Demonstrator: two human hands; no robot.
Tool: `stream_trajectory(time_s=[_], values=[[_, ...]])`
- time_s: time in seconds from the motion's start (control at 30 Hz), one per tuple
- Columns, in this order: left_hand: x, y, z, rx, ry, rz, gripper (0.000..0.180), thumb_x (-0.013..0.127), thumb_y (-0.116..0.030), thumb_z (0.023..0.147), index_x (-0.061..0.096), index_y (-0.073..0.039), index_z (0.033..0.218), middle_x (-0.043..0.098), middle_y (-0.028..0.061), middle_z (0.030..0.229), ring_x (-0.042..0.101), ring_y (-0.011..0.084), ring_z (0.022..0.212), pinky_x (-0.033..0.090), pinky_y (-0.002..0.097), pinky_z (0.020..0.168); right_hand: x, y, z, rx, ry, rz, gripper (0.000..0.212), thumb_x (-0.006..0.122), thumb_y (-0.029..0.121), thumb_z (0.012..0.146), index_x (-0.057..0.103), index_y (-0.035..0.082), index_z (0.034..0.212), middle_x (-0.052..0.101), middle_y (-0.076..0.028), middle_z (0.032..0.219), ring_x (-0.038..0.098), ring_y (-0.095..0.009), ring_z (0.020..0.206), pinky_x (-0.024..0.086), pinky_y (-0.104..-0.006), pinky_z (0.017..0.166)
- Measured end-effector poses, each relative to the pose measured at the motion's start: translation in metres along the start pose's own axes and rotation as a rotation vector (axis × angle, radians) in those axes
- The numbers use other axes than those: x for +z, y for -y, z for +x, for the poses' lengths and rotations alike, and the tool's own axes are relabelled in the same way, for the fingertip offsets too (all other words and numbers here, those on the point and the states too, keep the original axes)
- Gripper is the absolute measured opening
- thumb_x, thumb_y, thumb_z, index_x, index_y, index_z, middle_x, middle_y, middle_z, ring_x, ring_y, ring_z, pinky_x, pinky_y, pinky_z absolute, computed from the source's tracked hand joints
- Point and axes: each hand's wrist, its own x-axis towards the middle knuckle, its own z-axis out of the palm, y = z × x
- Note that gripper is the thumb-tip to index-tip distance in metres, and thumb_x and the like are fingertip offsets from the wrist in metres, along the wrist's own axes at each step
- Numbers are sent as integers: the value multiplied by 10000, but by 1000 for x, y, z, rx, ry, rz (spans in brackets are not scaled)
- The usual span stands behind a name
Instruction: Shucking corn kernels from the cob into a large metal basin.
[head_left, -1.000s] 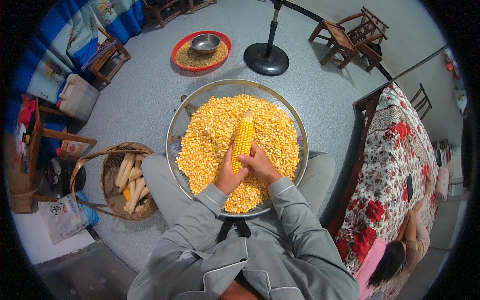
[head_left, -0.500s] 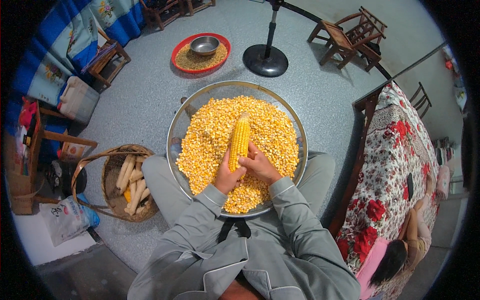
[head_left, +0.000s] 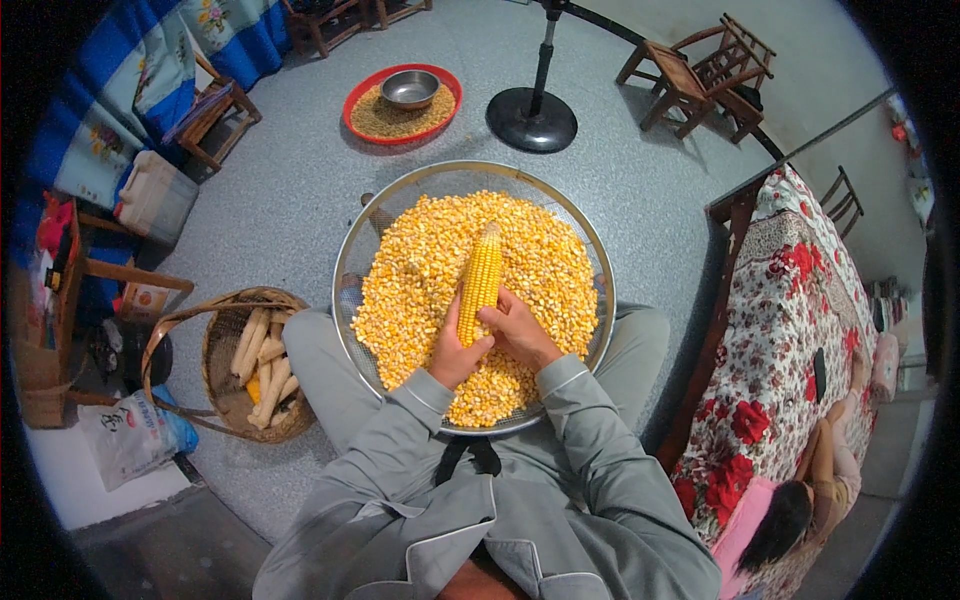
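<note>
A yellow corn cob, its kernels still in rows, points away from me above a round metal mesh sieve. My left hand is closed round the lower left side of the cob. From the right, my right hand grips the same cob near its lower end, thumb laid on the kernels. Loose corn kernels heap up in the sieve beneath both hands. The sieve rests across my lap, between my knees. My fingertips behind the cob are hidden.
Left of my knee stands a wicker basket holding several stripped cobs. Ahead are a red tray with a steel bowl and a black stand base. On the right, a person lies on a flowered bed.
Almost nothing differs. The cob and my hands have shifted very slightly, with both hands keeping their hold.
</note>
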Motion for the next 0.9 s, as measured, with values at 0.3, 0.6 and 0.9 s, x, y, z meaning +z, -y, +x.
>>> stream_trajectory(time_s=[0.3,0.6,0.9], values=[[7,-20,-3,-204,-14,-203,763,594,3,800,207,-109,1448,580,68,1007,500,67,530,415,215,397,1,4,-4,5,57,52,556,630,140,870,352,26,1338,540,-65,1171,543,-144,1032,478,-295,845],[10,-4,-1,176,-133,332,755,630,22,766,245,4,1415,510,155,1241,507,247,1153,429,327,949,0,-6,0,-104,6,-186,677,703,178,810,328,53,1360,528,-42,1179,532,-144,1051,456,-288,881],[-1,-4,1,-53,-75,-178,804,658,33,736,232,-10,1417,538,121,1184,568,187,1027,497,278,824,5,10,-4,40,84,29,704,658,112,822,275,38,1409,506,-63,1238,521,-153,1097,435,-299,927]])
